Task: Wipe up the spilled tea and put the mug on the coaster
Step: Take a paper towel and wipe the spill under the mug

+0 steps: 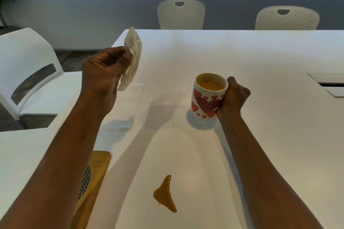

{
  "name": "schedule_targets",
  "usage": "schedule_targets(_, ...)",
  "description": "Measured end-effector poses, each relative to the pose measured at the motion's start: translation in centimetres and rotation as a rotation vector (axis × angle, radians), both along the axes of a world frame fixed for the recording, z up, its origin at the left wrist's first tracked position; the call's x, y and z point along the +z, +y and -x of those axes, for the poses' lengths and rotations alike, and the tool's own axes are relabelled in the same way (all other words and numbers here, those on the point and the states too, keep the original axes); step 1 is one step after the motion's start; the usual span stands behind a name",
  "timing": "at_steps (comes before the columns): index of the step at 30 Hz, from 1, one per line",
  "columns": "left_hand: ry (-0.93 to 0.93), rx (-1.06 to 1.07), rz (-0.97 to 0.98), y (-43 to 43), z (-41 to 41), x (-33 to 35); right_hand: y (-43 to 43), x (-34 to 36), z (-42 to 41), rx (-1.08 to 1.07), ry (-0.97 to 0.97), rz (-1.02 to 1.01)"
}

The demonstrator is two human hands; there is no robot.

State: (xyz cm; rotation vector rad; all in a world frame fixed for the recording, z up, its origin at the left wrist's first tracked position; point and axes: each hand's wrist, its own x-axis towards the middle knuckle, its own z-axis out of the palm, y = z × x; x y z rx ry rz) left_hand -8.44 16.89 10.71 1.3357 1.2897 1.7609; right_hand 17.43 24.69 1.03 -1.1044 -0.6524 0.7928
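A brown puddle of spilled tea (164, 195) lies on the white table (260, 145) near its front edge. My right hand (233, 96) grips the handle side of a white mug with red hearts (207, 96), which holds tea and sits on the table at centre. Raised above the table's left side, my left hand (101, 72) pinches a crumpled white tissue (133, 57). A wooden board (96, 173) with a woven black-and-white coaster (84, 183) peeks out from under my left forearm at the lower left.
More white tissue sheets (126, 109) lie flat on the table under my left hand. A cable hatch (329, 84) is set into the table at the right. White chairs stand at the left (28, 72) and behind the far edge (181, 15).
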Motion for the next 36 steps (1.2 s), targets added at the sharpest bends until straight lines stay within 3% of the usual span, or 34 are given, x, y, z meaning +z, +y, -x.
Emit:
schedule_targets(5, -0.088, -0.054, 0.042, -0.7, -1.2, -0.9, -0.2, -0.8, 0.1, 0.016, 0.021, -0.003)
schedule_targets(30, -0.068, -0.126, 0.150, -4.6, -1.7, -1.5, -0.7, -2.6, -0.3, -0.015, -0.126, -0.020)
schedule_targets(36, -0.147, -0.145, 0.175, -7.7, -1.5, -1.6, -1.6, -2.5, -1.3, 0.067, -0.102, 0.072)
